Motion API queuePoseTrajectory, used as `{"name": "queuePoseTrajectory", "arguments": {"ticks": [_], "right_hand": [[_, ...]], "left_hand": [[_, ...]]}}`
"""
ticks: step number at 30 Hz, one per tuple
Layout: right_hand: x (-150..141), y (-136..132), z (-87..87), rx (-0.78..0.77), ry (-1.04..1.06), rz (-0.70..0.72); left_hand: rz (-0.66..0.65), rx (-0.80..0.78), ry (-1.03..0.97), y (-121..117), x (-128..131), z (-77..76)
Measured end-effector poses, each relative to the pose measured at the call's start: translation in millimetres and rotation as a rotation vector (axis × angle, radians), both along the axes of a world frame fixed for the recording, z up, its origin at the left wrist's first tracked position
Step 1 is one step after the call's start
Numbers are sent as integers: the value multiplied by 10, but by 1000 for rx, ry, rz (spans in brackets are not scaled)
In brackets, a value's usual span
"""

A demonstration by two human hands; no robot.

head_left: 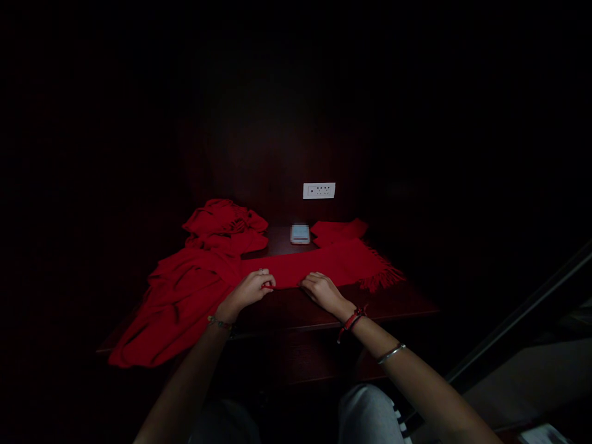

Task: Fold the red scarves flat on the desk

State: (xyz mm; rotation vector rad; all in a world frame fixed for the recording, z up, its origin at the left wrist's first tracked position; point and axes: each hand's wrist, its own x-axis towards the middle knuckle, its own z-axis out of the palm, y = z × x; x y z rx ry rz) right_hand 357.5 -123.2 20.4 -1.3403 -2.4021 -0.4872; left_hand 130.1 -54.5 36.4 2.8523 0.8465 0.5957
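Basically, red scarf is at ctr of frame, laid out as a flat strip on the dark tbl, long axis running L to R; L hand pinches its near edge, a bit of red showing btwn thumb & fingers; R hand rests on the same edge, fingers curled in, narrow gap at most, can't tell if it's gripping cloth or just pressing.

Around it: loose red folds spread mid-left & hang over the tbl's front edge, crowding the strip's L end, can't tell if same piece; crumpled red heap behind those; folded red cloth right behind the strip, R of ctr; small pale boxy item, pixelated, btwn heap & folded cloth; white socket plate on the dark wall above, rectangular w/ small holes.

Materials: scarf looks soft, matte, woven, approx. smooth on top, w/ twisted fringe at its R end; tbl is dark reddish w/ a faint sheen; beaded bracelet on L wrist, knotted red cord on R wrist, rigid silver bangle farther up that arm; grey trouser leg at bottom ctr-right; frame's upper part v. dark.
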Motion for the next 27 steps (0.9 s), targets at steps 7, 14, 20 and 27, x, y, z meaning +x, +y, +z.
{"name": "queuePoseTrajectory", "arguments": {"ticks": [7,14,20,27], "right_hand": [[-35,-7,17,7,21,-1],[-35,10,10,-10,-48,-32],[-25,5,4,5,-13,-68],[-42,-24,28,24,4,-83]], "left_hand": [[-8,35,-11,-30,-26,14],[-9,42,77,-53,-6,39],[-5,113,111,-76,24,46],[-28,91,62,-53,36,11]]}}
